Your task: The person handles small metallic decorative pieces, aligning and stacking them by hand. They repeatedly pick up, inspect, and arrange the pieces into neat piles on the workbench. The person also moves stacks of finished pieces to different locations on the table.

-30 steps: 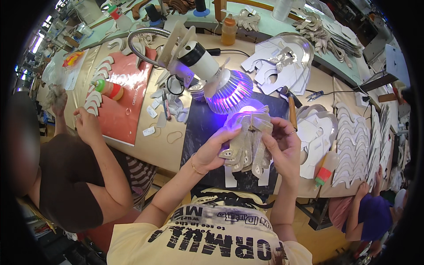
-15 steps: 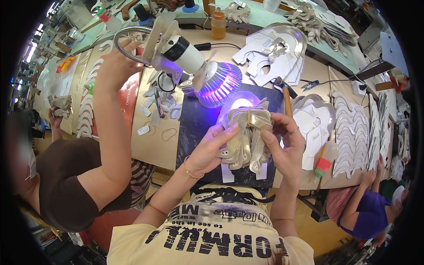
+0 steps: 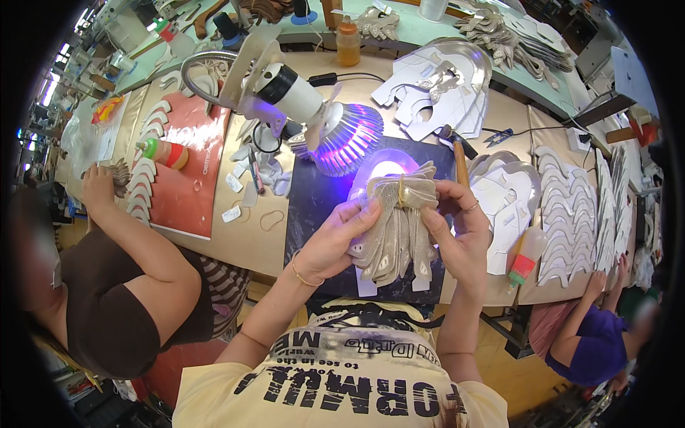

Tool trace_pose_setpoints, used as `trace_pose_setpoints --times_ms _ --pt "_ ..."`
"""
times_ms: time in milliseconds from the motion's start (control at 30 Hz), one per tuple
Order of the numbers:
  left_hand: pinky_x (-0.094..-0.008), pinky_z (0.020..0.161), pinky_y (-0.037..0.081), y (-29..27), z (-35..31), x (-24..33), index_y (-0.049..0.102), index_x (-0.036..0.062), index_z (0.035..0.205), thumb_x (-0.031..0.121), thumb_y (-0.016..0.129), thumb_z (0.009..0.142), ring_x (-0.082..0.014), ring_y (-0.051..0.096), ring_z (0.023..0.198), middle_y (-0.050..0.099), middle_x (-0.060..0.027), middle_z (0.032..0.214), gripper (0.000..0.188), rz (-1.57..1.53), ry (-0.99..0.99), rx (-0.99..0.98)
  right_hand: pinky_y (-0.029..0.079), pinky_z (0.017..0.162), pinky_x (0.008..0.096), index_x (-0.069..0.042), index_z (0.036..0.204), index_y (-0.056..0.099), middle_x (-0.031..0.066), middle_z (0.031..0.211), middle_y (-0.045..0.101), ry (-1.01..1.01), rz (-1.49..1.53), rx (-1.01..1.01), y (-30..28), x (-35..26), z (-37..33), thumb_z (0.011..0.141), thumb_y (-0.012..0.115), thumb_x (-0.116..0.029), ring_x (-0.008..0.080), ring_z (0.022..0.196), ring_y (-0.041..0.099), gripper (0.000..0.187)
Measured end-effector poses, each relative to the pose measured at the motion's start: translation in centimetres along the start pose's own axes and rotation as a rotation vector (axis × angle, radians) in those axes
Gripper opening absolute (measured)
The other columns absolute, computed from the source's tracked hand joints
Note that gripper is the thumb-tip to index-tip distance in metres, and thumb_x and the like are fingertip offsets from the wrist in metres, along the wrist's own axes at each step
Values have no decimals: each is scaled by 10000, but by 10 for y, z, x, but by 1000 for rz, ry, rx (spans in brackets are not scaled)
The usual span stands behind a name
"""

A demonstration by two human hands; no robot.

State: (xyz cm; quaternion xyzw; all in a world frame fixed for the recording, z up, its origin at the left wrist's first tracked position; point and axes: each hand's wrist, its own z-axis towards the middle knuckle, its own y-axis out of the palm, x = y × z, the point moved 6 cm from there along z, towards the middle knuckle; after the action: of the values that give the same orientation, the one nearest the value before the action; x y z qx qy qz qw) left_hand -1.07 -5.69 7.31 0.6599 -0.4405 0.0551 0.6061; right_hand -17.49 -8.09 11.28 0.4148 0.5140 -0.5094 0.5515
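A bundle of shimmery beige-gold cut shoe pieces (image 3: 392, 239) is held up between my hands, bound near its top by a thin band (image 3: 401, 192). My left hand (image 3: 330, 239) grips its left side, thumb on the front face. On the other side my right hand (image 3: 465, 235) pinches the bundle's edge between thumb and fingers. Several strap-like ends with small holes hang down from it. Just beyond, a lit lamp (image 3: 349, 139) with a ribbed shade throws violet light on the bundle and the dark mat (image 3: 303, 207) beneath.
Right of the mat lie a hammer (image 3: 461, 160), white cut pieces (image 3: 499, 203) and a red-and-green-ended bottle (image 3: 526, 253). Snips (image 3: 498, 137) lie farther back. At left, a co-worker's hand (image 3: 98, 187) holds similar pieces near a red sheet (image 3: 196, 182). Another person works far right.
The bundle has turned in my hands, its front face changing from shiny gold to duller beige. The co-worker's arm at left has swung from the lamp's neck down to the pieces at far left.
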Motion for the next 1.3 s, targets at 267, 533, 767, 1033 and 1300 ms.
trace_pose_setpoints --times_ms 267,533,767,1033,1300 --pt "-281 878 510 5 2 -3 481 18 1310 289 530 993 -99 595 1041 600 -51 1176 419 83 -45 10 400 961 291 -15 1355 446 83 1200 556 -131 -171 -34 -2 0 5 790 787 -247 162 1089 533 700" --pt "-281 870 510 6 5 -7 468 11 1314 281 535 989 -102 603 1029 605 -59 1168 428 99 -89 20 486 869 294 35 1247 539 68 1029 670 204 10 -168 0 14 5 775 765 -157 132 946 617 557" --pt "-299 897 501 10 0 -22 493 -8 1276 315 614 943 -126 607 1034 614 -64 1149 479 129 -193 -67 502 845 264 27 1200 567 82 1034 667 179 52 -106 -20 5 -1 720 782 -73 129 946 632 535" --pt "-240 761 508 8 4 -40 526 14 1237 321 694 893 -68 596 904 616 -19 1044 491 -38 -259 -56 498 871 272 29 1183 552 94 1066 647 209 172 0 -17 18 -16 722 766 -35 141 992 616 513" --pt "-264 829 498 17 0 -30 540 3 1236 296 755 840 -90 593 960 624 -31 1102 537 388 -115 46 494 879 268 22 1179 555 89 1054 648 210 93 1 -15 25 -17 733 750 -55 137 968 626 493"
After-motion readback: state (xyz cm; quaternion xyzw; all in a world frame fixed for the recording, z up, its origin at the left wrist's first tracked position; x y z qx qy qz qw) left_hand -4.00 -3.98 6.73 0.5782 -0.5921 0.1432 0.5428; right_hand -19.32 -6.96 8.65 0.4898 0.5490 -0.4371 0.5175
